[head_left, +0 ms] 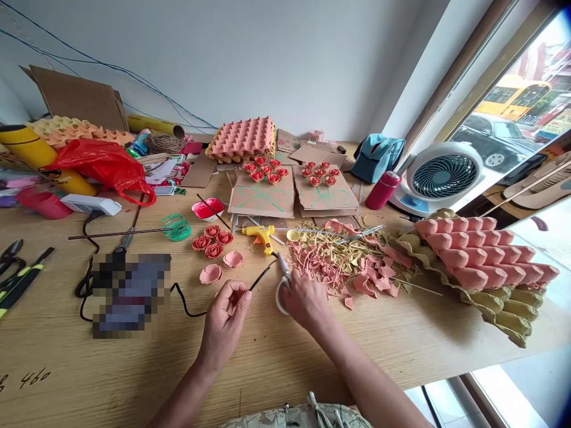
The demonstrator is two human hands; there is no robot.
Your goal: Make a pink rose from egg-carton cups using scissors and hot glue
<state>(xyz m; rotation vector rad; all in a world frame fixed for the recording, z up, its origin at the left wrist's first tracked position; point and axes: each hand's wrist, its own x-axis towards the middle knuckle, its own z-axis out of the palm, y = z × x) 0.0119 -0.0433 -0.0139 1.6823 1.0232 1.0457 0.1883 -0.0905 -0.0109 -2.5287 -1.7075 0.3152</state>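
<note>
My left hand point(227, 312) pinches the black cord point(259, 277) of a yellow glue gun point(260, 235) between thumb and fingers. The glue gun lies on its side beyond both hands. My right hand point(306, 300) is closed on a pair of scissors point(282, 300) with white handles, its blades pointing away from me; some fingers are hidden. Several red-edged paper roses point(213, 241) stand left of the glue gun. Nearer to me are two plain pink cups of petals, one point(210, 274) just beyond my left hand. Pink and yellowish scraps point(330, 258) lie heaped right of the scissors.
Pink egg trays point(482, 252) are stacked at right, more point(243, 137) at the back. Two cardboard sheets point(263, 205) carry roses and green lines. A red paint bowl point(207, 207), green tape roll point(177, 227), fan point(441, 175), flask point(383, 190) and blurred-out object point(131, 297) surround the work area.
</note>
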